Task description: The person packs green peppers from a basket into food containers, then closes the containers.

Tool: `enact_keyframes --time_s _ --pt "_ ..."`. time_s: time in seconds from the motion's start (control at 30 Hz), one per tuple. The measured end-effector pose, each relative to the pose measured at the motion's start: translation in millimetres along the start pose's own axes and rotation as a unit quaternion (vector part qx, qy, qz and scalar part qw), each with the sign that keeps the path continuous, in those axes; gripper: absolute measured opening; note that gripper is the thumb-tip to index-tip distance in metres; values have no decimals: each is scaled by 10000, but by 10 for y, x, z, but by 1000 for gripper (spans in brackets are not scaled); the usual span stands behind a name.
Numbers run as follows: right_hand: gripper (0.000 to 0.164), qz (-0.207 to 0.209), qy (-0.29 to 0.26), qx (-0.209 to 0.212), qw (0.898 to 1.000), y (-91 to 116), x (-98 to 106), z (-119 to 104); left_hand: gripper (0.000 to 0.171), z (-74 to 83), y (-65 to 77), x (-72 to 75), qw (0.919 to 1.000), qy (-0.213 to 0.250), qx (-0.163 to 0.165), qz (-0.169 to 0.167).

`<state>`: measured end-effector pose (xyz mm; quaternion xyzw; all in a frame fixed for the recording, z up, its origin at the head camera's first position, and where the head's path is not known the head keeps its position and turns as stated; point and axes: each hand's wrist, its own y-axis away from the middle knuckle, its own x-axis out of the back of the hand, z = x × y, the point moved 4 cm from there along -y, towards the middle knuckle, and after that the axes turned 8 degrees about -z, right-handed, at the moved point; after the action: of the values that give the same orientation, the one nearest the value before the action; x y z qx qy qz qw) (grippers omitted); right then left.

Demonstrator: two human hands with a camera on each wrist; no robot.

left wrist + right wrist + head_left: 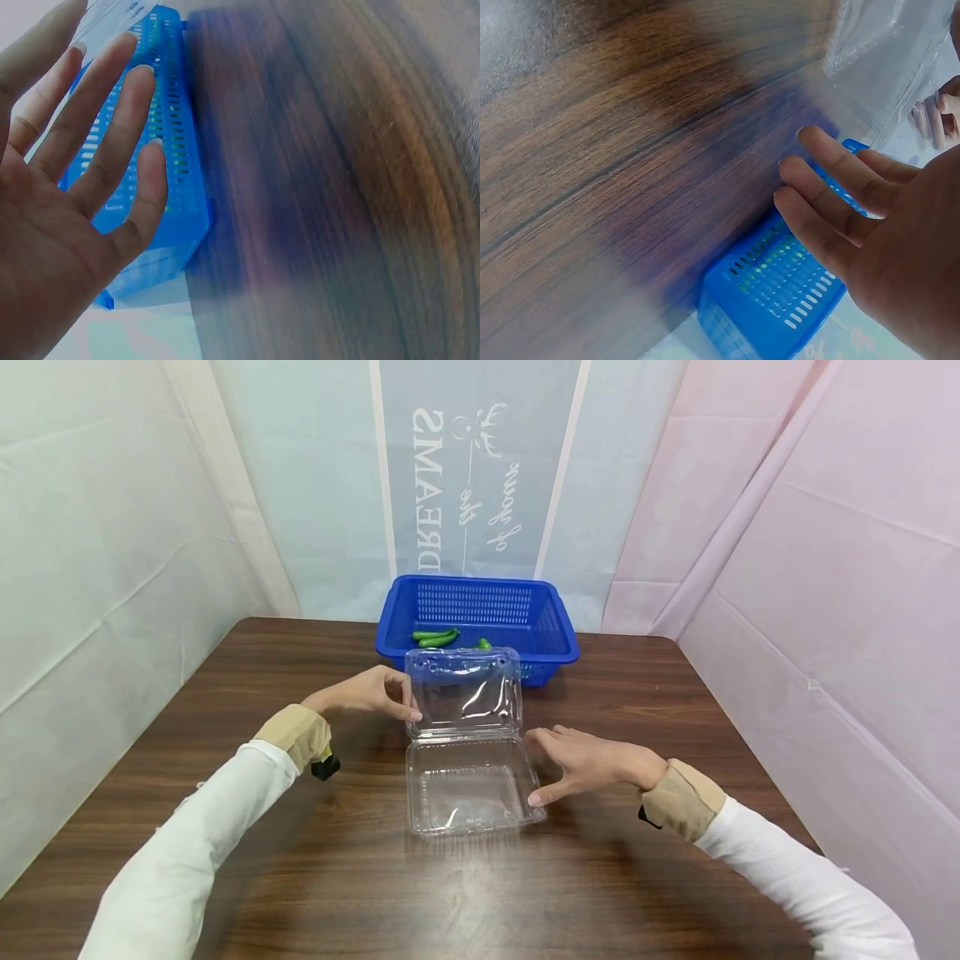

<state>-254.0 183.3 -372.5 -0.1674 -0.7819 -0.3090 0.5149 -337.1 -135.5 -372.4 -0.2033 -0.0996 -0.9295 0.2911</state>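
A clear plastic clamshell container [465,785] lies unfolded on the table, its lid [465,693] raised at the back and overlapping the blue basket in the head view. My left hand [378,692] is at the lid's left edge and pinches it, thumb in front and fingers behind. In the left wrist view the other fingers [120,131] spread out beside the lid. My right hand [581,760] is beside the base's right side, thumb at the front right corner. Its fingers [817,217] extend loosely past the edge in the right wrist view.
Behind the container stands a blue perforated basket [551,643] with several long green vegetables [435,637] inside. The brown wooden table [315,877] meets fabric hangings [825,568] at the back and sides. White lettering marks the rear one.
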Motion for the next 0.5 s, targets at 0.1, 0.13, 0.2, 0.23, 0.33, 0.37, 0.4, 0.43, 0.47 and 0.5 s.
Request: enact_keyframes --time_s 0.1,0.13,0.2,0.23,0.33,0.37,0.4,0.43,0.47,0.5 --pt "100 -13 -145 -42 9999 -21 11 30 21 -10 25 36 9999 -47 55 132" --pt "99 -11 -185 -49 9998 -29 15 41 21 -18 34 46 9996 -124 109 207" --pt "96 18 -243 -74 9997 -47 25 67 21 -40 53 64 9986 -326 223 350" --pt "93 47 -240 -92 9997 -57 30 83 21 -51 65 74 9978 -416 294 427" --pt "81 152 -200 -81 9997 -90 47 124 22 -78 105 107 9948 -671 435 629" --pt "76 196 -179 -36 9996 -103 55 134 22 -87 117 117 9942 -709 451 665" --pt "70 230 -133 8 9996 -116 61 144 23 -94 128 126 9938 -722 483 698" --pt "64 264 -81 75 9996 -131 66 152 23 -101 140 137 9931 -767 497 738" --pt "57 296 -60 162 9994 -144 74 154 24 -108 153 147 9925 -793 511 771" --pt "51 318 -57 261 9991 -157 83 156 24 -115 163 156 9923 -773 535 812"
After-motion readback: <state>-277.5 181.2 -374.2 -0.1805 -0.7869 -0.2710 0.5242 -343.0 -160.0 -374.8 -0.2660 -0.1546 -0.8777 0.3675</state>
